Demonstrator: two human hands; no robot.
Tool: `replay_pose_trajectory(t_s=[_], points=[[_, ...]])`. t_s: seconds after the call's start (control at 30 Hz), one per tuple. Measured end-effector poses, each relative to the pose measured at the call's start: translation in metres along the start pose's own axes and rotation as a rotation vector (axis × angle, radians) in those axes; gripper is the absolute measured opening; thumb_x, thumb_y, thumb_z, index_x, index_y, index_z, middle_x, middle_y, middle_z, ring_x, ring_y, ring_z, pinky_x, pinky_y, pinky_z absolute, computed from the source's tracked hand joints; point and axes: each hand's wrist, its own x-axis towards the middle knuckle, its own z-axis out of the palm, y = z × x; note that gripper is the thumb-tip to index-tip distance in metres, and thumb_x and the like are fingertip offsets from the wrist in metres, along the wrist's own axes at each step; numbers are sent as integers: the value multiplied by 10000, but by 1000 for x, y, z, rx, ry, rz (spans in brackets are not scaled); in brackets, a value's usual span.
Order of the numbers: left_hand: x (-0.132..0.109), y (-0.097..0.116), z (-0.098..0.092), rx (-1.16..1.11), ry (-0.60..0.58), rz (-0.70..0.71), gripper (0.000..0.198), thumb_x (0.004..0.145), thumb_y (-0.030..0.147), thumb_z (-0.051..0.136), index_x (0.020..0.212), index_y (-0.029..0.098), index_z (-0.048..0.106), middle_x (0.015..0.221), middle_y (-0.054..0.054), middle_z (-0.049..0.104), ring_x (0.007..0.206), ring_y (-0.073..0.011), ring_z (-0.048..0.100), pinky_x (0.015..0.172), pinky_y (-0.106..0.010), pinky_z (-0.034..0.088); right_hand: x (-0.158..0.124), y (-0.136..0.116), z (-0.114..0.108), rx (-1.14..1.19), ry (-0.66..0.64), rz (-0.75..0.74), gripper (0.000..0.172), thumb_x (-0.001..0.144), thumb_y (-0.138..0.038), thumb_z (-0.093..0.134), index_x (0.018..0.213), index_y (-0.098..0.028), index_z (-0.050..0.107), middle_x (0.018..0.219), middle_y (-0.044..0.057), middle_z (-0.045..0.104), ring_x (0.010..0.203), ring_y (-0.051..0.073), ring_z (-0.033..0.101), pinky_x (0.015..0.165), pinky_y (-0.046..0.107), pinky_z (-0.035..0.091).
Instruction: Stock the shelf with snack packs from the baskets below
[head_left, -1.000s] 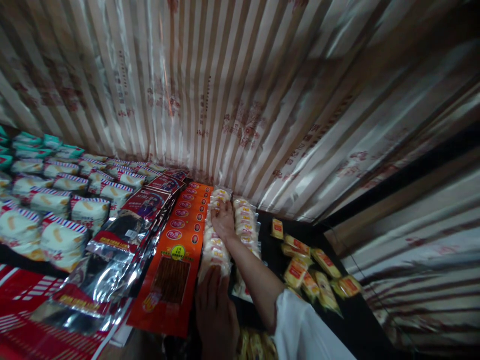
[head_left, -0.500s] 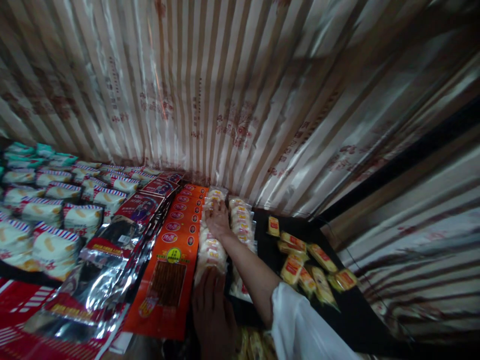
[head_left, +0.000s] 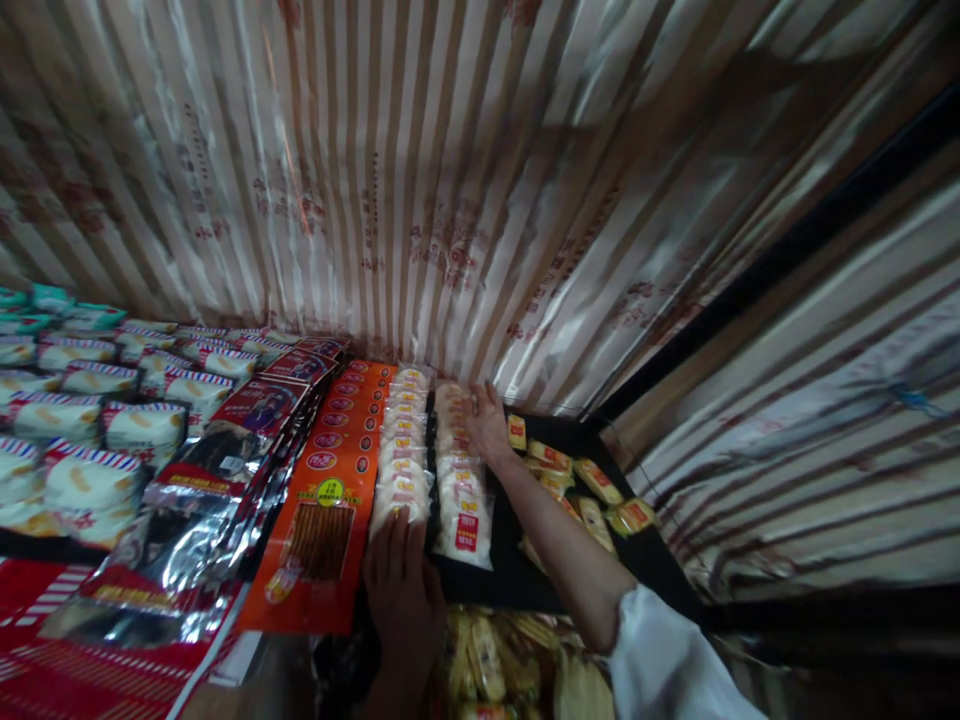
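Observation:
Two rows of clear rice-cracker packets run away from me across a dark counter. My left hand [head_left: 401, 585] lies flat with fingers stretched out against the near end of the left row [head_left: 401, 440]. My right hand [head_left: 486, 420] reaches far forward, its fingers resting on the right edge of the right row [head_left: 459, 480] near the back. A white sleeve covers my right forearm.
Orange snack packs [head_left: 337, 470] lie left of the cracker rows, then silver and red foil bags [head_left: 195, 510] and striped white packets [head_left: 90, 430]. Small yellow packets [head_left: 585, 485] are scattered on the black surface [head_left: 517, 575] at right. A striped shiny curtain [head_left: 450, 200] backs everything.
My right hand moved from the left cracker row across to the right side of the right row. The left hand stayed at the near end. The view shifted left.

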Motion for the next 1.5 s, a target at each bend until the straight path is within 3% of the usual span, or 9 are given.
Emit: replay_pose_trajectory(t_s=[0.23,0.37,0.57,0.77,0.87,1.1,1.5], points=[[-2,1,0,10,17,19,389,787,102,476,1170,136,534,1254,-147,529,1237,-285,391,970,-458,350,-17,40,-28,-18,47,1,358,855,-316,394,1071,-135,615,1224,145,549,1233,246,425,1019,406,365],[-2,-1,1,56,20,39,405,800,121,473,1203,139,511,1250,-146,532,1240,-282,389,967,-456,348,-23,44,-26,23,24,-6,349,843,-310,401,1047,-139,627,1200,137,568,1164,237,489,1004,403,382],[-4,0,-1,80,25,83,396,801,112,484,1195,135,521,1235,-144,544,1260,-285,373,975,-454,348,-28,47,-15,58,13,18,374,853,-309,373,1036,-111,632,1149,158,600,1203,248,457,1020,419,362],[-13,30,-2,-21,-139,344,423,805,122,471,1215,209,528,1336,-76,482,1303,-254,325,969,-391,396,-23,52,-3,95,-46,90,403,861,-295,347,1086,-77,601,1155,175,600,1201,240,466,1030,397,350],[-15,46,10,-14,-130,428,358,790,182,523,1137,247,584,1332,-28,496,1289,-268,342,946,-406,416,-22,52,7,113,-49,136,427,855,-304,356,1149,-73,562,1185,174,586,1162,244,502,1023,410,354],[-8,45,39,-32,-45,331,254,793,159,533,1005,251,639,1244,31,581,1222,-235,417,945,-396,394,-23,52,34,207,-28,87,445,832,-349,419,1216,-148,521,1235,114,564,1166,214,496,1023,400,356],[-1,32,42,-86,-9,228,258,784,100,523,979,225,636,1174,24,631,1159,-222,492,960,-401,375,-18,34,63,267,14,112,429,813,-304,440,1198,-142,537,1209,120,577,1129,213,522,997,398,387]])
